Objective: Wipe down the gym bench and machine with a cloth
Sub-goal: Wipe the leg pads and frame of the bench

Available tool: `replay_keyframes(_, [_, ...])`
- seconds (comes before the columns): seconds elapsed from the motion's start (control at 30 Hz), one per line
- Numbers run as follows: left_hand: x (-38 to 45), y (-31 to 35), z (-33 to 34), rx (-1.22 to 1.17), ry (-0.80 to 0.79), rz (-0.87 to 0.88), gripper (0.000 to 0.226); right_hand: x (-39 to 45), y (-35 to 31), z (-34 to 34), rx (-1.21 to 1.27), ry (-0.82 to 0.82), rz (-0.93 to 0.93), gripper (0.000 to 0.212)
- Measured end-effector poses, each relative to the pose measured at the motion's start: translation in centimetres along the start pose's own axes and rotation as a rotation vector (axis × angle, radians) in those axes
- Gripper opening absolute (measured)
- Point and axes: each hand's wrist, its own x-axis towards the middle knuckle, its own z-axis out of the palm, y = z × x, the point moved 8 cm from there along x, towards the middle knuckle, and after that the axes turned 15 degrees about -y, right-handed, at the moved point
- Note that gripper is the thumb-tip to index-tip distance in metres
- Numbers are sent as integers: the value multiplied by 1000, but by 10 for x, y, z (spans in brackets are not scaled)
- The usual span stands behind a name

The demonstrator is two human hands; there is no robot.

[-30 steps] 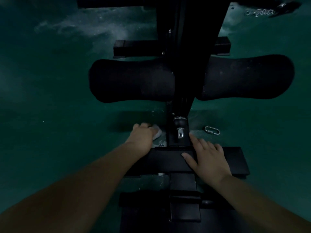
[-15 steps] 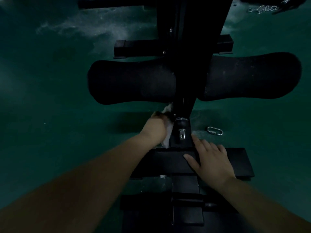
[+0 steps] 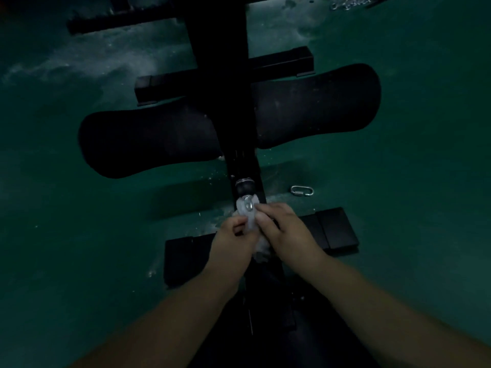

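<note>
Two hands meet at the front of the machine's black centre post [image 3: 240,166], both on one pale cloth [image 3: 248,220]. Left hand [image 3: 232,241]: fingers curled, pinching the cloth's lower part. Right hand [image 3: 285,229]: thumb and fingers curled round the cloth's upper part, holding it against the metal eyelet [image 3: 249,205] just under the black knob [image 3: 245,187]. Cloth wraps around the eyelet; its tail hangs between the hands above the black crossbar [image 3: 334,229].

Handling, as judged: cloth is light, soft and limp, bunches easily, likely damp though lighting is too dim to tell. Best taken in a gathered wad, so that a firm pad meets the metal; loose ends could snag on the eyelet. Eyelet and post are rigid, fixed, and will take firm rubbing.

Two padded rollers [image 3: 148,144] sit either side of the post, beyond the hands, dusty-looking. Green floor [image 3: 79,235] shows pale scuffs. Small metal link [image 3: 302,190] lies on the floor right of the post, near the right hand, apart from it.
</note>
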Motion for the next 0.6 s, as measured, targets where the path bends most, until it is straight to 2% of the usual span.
replay_keyframes(0.07, [-1,5,13,0,-83,38,26,5,3,1,81,-49,79,40])
replay_keyframes(0.13, [-2,12,20,-56,-136,67,38,10,10,-8,79,-105,166,49])
replay_keyframes(0.2, [1,15,16,-69,-128,67,44,11,14,-21,75,-137,187,46])
replay_keyframes(0.27, [5,16,0,170,-24,70,42,8,20,-40,88,-82,181,37])
replay_keyframes(0.33, [3,20,-19,528,122,122,37,2,29,-61,132,69,172,35])
replay_keyframes(0.4, [0,16,-30,790,194,162,36,7,35,-76,78,180,138,35])
replay_keyframes(0.5, [6,-14,-35,1018,121,54,55,42,35,-72,-105,156,126,19])
replay_keyframes(0.6, [7,-31,-33,1041,64,47,67,82,18,-50,-196,57,105,41])
